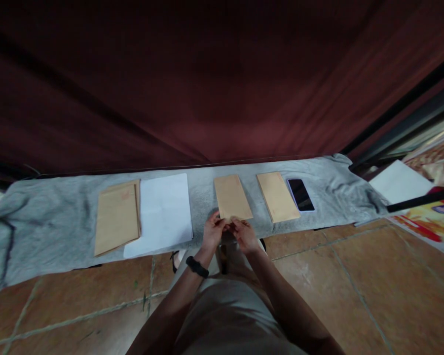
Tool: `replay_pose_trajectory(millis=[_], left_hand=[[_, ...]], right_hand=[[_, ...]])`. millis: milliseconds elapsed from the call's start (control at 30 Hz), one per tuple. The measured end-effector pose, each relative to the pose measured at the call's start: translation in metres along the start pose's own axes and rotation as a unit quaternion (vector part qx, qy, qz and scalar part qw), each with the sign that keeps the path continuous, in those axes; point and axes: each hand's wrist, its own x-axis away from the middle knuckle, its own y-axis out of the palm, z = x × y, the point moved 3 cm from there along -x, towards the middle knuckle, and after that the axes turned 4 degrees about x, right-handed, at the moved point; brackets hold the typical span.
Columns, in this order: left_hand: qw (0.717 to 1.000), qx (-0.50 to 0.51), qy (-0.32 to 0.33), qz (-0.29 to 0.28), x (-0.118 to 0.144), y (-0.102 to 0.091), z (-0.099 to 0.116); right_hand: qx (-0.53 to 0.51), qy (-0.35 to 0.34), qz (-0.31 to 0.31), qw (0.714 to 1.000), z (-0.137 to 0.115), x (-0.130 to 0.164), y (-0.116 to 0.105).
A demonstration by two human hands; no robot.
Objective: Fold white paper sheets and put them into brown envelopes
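Observation:
A brown paper envelope (232, 196) lies in front of me on the grey cloth, its near edge at my fingers. My left hand (213, 230) pinches that edge near its left corner. Close beside it, my right hand (244, 234) has its thumb and fingers closed on the middle of the same edge. The fingertips of both hands almost meet; the undersides of the fingers are hidden. To the right is a stack of brown envelopes (278, 197). On the left are white paper sheets (165, 209) and another pile of brown envelopes (117, 217).
A smartphone (301, 195) lies right of the envelope stack. The grey cloth (333, 190) covers a long narrow surface against a dark red curtain (207, 98). At the far right are a white sheet (401, 181) and a colourful printed package (434, 222). Below is a tiled floor (318, 281).

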Motion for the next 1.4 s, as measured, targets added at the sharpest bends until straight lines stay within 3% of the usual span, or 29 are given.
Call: replay_pose_trajectory(millis=[200,333,433,500,567,633,700,867,967,1033,1133,1267,1400], left_hand=[[0.998,-0.042,-0.023,0.035,-0.012,-0.016,-0.001],[0.994,-0.101,0.006,0.047,-0.007,-0.018,-0.005],[0.99,-0.127,0.023,0.056,-0.002,-0.016,-0.007],[0.99,-0.125,0.029,0.053,0.001,-0.014,-0.008],[0.989,-0.136,0.035,0.049,0.003,-0.013,-0.006],[0.984,-0.169,0.04,0.049,0.005,-0.014,-0.005],[0.972,-0.221,0.056,0.058,0.009,-0.015,-0.002],[0.9,-0.391,0.179,0.076,0.028,-0.015,0.003],[0.839,-0.472,0.27,0.001,0.043,-0.007,-0.001],[0.776,-0.536,0.325,-0.069,0.051,-0.001,-0.006],[0.715,-0.593,0.353,-0.115,0.056,0.003,-0.012],[0.68,-0.626,0.36,-0.124,0.056,-0.003,-0.016],[0.664,-0.642,0.363,-0.123,0.057,-0.011,-0.016]], right_hand=[[-0.025,0.098,-0.072,0.992,0.013,0.01,-0.018],[0.05,0.074,-0.036,0.995,0.009,0.023,-0.039],[0.144,0.0,-0.002,0.99,-0.005,0.032,-0.045],[0.259,-0.089,-0.019,0.961,-0.017,0.037,-0.04],[0.374,-0.166,-0.058,0.91,-0.025,0.041,-0.031],[0.444,-0.198,-0.087,0.87,-0.027,0.044,-0.025],[0.482,-0.208,-0.092,0.846,-0.027,0.045,-0.023],[0.506,-0.207,-0.103,0.831,-0.024,0.045,-0.029],[0.511,-0.215,-0.109,0.825,-0.023,0.046,-0.031],[0.511,-0.222,-0.112,0.823,-0.022,0.046,-0.032],[0.513,-0.226,-0.118,0.82,-0.018,0.046,-0.033],[0.519,-0.219,-0.11,0.819,-0.014,0.045,-0.034],[0.524,-0.214,-0.093,0.819,-0.01,0.045,-0.036]])
